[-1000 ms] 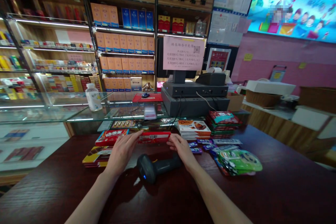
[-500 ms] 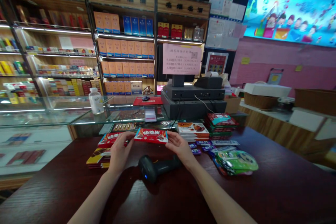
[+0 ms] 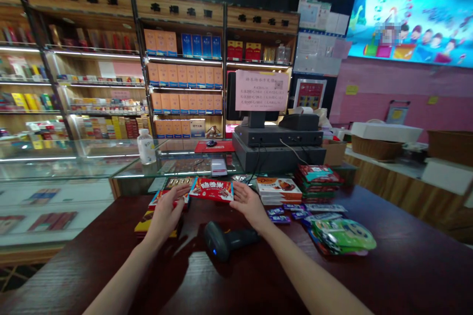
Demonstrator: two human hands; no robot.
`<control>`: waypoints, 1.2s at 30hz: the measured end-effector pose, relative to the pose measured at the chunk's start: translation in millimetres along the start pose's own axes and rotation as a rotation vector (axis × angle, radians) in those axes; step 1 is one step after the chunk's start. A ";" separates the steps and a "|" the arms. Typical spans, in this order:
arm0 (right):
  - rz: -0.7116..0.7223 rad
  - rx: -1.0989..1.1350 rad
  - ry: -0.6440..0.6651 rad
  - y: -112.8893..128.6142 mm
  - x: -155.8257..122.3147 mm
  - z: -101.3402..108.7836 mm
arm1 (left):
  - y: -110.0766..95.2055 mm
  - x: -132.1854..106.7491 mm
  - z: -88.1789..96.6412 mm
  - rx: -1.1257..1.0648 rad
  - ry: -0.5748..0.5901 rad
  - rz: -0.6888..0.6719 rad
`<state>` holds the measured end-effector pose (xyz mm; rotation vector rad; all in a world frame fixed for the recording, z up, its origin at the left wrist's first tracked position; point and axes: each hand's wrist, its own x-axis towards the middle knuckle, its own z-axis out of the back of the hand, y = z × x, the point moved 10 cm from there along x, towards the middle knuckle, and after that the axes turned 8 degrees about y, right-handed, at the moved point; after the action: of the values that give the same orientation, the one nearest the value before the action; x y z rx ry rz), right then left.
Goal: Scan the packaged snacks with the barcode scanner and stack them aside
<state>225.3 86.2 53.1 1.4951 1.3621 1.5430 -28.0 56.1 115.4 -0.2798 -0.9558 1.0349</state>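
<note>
Between my two hands is a red snack packet [image 3: 212, 190] with blue ends and pale lettering, raised above the dark wooden counter. My left hand [image 3: 169, 210] is closed on its left end, thumb below and fingers behind. At the right end, my right hand [image 3: 251, 206] grips the edge with fingertips and thumb. A black barcode scanner [image 3: 221, 241] lies under the packet, its small blue light lit. Partly covered by my left hand, yellow-and-brown packets [image 3: 144, 222] are stacked with another red packet [image 3: 158, 199] on top.
Right of my right hand lie small purple bars [image 3: 279, 218] and green packages [image 3: 342, 236]. Behind them are white-and-orange boxes [image 3: 278, 187] and a pile of red-green packets [image 3: 320, 177]. A cash register [image 3: 277, 150] and a bottle [image 3: 147, 147] stand farther back.
The camera view has turned slightly left and up, so the scene sits farther right and lower. Both hands still hold the red packet, whose printed face now shows a little more fully.
</note>
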 end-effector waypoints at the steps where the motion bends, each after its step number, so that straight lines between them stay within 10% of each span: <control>1: 0.000 -0.007 0.013 0.4 3.6 -5.3 | 2.0 -0.3 3.7 0.002 0.017 0.009; 21: -0.055 -0.260 0.274 -53.8 90.3 -116.4 | 127.2 -1.3 58.8 -0.127 0.089 0.255; 36: -0.156 -0.037 0.401 -107.2 117.8 -132.3 | 182.4 -7.9 65.8 0.087 0.083 0.303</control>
<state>51.2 191.9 15.7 1.0619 1.6168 1.8184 -190.5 129.4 38.7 -0.4002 -0.8060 1.3281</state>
